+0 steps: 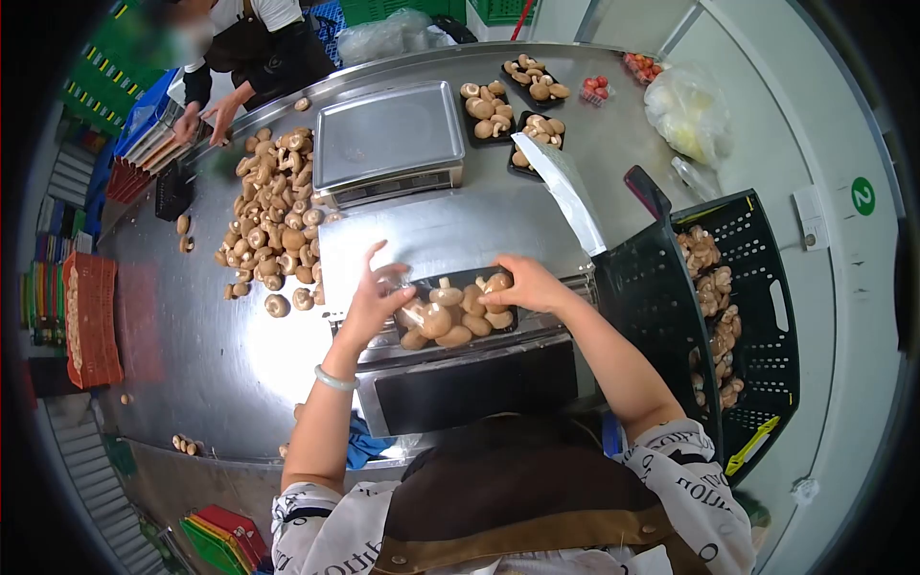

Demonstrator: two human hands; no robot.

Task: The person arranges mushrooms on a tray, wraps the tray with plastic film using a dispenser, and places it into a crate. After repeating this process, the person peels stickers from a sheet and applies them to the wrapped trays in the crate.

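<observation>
In front of me, a black tray of brown mushrooms point(452, 324) rests on the steel top of a machine point(431, 230). Clear film shines over its left end. My left hand point(383, 297) is at that left end, thumb on the film and index finger raised. My right hand point(525, 286) grips the opposite end, its thumb over the mushrooms and fingers around the far corner. A loose heap of mushrooms point(278, 216) lies to the left, beside a steel scale point(388, 144).
Several filled black trays point(489, 115) stand at the back. To the right, a dark crate point(767, 287) holds packed mushrooms. A white strip point(561, 192) sticks up nearby. A plastic bag point(688, 110) lies back right. Across the table, a co-worker's hands point(216, 120) are near stacked trays.
</observation>
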